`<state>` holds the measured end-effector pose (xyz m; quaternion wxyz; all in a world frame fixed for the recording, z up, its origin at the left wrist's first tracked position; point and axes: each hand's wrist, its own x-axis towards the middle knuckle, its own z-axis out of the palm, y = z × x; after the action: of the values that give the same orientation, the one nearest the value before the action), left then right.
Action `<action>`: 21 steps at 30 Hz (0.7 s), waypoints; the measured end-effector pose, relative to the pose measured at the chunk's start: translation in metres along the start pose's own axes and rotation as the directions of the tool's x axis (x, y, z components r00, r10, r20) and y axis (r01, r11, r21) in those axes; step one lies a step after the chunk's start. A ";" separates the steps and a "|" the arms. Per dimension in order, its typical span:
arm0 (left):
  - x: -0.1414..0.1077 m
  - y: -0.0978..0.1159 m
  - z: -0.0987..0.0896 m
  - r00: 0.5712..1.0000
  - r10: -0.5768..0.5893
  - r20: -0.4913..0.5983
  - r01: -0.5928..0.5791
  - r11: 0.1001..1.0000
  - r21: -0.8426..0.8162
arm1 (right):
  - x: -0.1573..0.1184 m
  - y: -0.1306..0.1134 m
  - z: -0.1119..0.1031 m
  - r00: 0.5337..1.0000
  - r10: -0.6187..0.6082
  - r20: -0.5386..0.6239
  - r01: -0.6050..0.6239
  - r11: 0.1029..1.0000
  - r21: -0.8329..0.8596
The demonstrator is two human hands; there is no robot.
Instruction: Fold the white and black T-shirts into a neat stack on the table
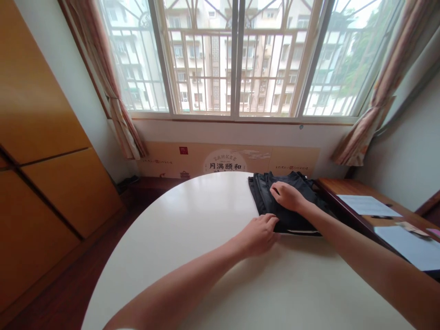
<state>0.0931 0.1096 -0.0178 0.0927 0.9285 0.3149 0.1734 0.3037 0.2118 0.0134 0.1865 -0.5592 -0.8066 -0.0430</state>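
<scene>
A stack of folded black clothes [292, 220] lies at the far right side of the round white table [192, 215]. The top piece looks like a garment with its neckline at the back. At the stack's near left corner is my left hand [259, 233], its fingers closed over the edge and the thumb low beside the tabletop. My right hand [288, 196] is on top of the stack toward its left side, fingers curled in against the cloth. The fingertips of the right hand are partly hidden. A thin pale strip shows along the stack's near edge.
Right of the table stands a brown wooden desk [357, 188] with white papers [369, 205] and a pen on it. A printed cardboard panel [165, 160] is behind the table, under a barred window. Wooden cabinets [44, 137] are on the left.
</scene>
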 end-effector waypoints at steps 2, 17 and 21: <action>-0.031 -0.006 -0.017 0.999 -0.027 0.022 0.026 0.998 0.058 | -0.029 -0.039 -0.004 0.995 -0.043 -0.089 0.050 0.996 0.078; -0.113 0.005 -0.037 0.954 -0.283 0.101 0.266 0.952 0.151 | -0.128 -0.132 0.031 0.935 -0.294 0.197 0.279 0.955 0.103; -0.114 0.004 -0.038 0.959 -0.260 0.111 0.245 0.960 0.139 | -0.132 -0.130 0.032 0.940 -0.294 0.173 0.268 0.950 0.158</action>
<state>-0.0036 0.0384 -0.0120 0.0766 0.8938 0.4345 0.0803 0.2166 0.0554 -0.0448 0.1356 -0.4262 -0.8936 0.0389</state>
